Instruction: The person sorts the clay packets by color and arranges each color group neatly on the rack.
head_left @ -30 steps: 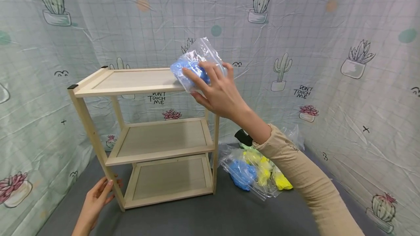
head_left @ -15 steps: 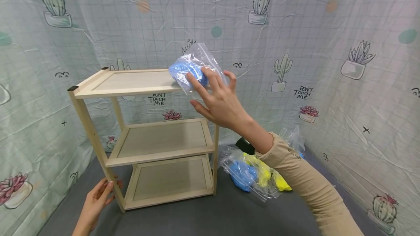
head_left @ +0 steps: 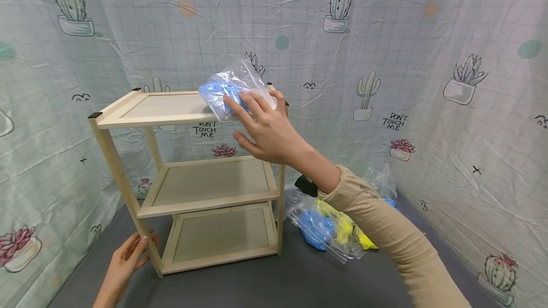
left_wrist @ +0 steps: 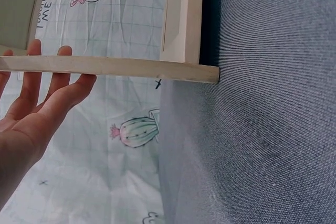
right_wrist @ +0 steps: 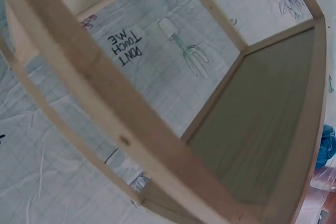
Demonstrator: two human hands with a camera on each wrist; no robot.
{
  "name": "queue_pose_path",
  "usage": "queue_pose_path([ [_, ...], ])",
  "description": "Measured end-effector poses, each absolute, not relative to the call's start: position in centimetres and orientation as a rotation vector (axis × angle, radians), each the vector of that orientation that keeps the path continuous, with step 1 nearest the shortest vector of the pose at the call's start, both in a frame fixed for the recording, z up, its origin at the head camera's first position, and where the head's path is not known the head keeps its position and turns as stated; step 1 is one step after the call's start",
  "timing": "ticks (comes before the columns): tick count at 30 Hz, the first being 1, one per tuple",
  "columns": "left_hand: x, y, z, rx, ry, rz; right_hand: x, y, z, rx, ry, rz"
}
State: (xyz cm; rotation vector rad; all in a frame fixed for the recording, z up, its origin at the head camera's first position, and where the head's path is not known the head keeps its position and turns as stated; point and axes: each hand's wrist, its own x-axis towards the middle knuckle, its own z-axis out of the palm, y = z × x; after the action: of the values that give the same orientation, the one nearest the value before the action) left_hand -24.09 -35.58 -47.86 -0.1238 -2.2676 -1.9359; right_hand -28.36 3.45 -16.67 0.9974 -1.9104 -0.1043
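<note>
A clear zip bag with soft-looking blue contents (head_left: pixel 222 91) lies on the right part of the top board of a light wooden three-tier shelf (head_left: pixel 210 182). My right hand (head_left: pixel 269 129) reaches over it from the right, fairly straight fingers against the bag and the thumb apart below. At the right wrist view's right edge, part of the blue bag (right_wrist: pixel 326 145) shows beyond the top board. Low on the shelf's front left leg (left_wrist: pixel 126 67), my left hand (head_left: pixel 124 263) holds on, thumb in front and fingers behind.
Right of the shelf, several clear bags with blue (head_left: pixel 317 229) and yellow (head_left: pixel 342 227) contents lie piled on the grey tabletop (head_left: pixel 239 284). My right sleeve (head_left: pixel 376 222) partly covers them. A cactus-print curtain (head_left: pixel 406 61) surrounds the table.
My right hand and the blue bag have moved left along the top board, uncovering its right corner. My left hand has stayed on the leg.
</note>
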Motion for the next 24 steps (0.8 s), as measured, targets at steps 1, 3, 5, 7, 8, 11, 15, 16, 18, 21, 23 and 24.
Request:
queue_pose_path([
  [1,-24.1,-35.6,-47.8,-0.170,-2.255,-1.949,-28.4,3.1,-16.6,1.006,-1.918,-0.110],
  [3,-23.5,-34.7,-46.6,-0.113,-2.301,-1.900,-28.5,2.5,-16.5,1.011,-1.934,-0.130],
  [5,-23.7,-34.8,-47.2,-0.067,-2.322,-1.863,-28.5,1.8,-16.4,1.021,-1.947,-0.143],
  [7,-24.5,-35.5,-48.5,-0.081,-2.299,-1.880,-28.5,1.1,-16.3,1.029,-1.962,-0.152],
  [8,-24.6,-35.7,-48.8,-0.035,-2.321,-1.866,-28.5,0.7,-16.2,1.034,-1.969,-0.155],
  [11,-25.5,-36.9,-50.4,-0.078,-2.281,-1.926,-28.5,-0.4,-15.9,1.054,-1.990,-0.161],
  [15,-25.5,-37.1,-50.4,-0.086,-2.264,-1.945,-28.5,-1.8,-15.6,1.068,-2.029,-0.178],
  [16,-25.5,-37.1,-50.5,-0.076,-2.262,-1.935,-28.4,-2.1,-15.6,1.065,-2.040,-0.188],
  [18,-25.4,-37.1,-50.6,-0.071,-2.268,-1.916,-28.4,-2.8,-15.4,1.057,-2.059,-0.215],
  [21,-25.4,-37.0,-50.6,-0.071,-2.277,-1.899,-28.3,-3.6,-15.2,1.052,-2.091,-0.259],
  [23,-25.4,-37.0,-50.5,-0.073,-2.273,-1.908,-28.2,-4.1,-15.0,1.055,-2.105,-0.285],
  [24,-25.4,-37.0,-50.5,-0.073,-2.264,-1.919,-28.1,-4.4,-14.9,1.057,-2.114,-0.297],
])
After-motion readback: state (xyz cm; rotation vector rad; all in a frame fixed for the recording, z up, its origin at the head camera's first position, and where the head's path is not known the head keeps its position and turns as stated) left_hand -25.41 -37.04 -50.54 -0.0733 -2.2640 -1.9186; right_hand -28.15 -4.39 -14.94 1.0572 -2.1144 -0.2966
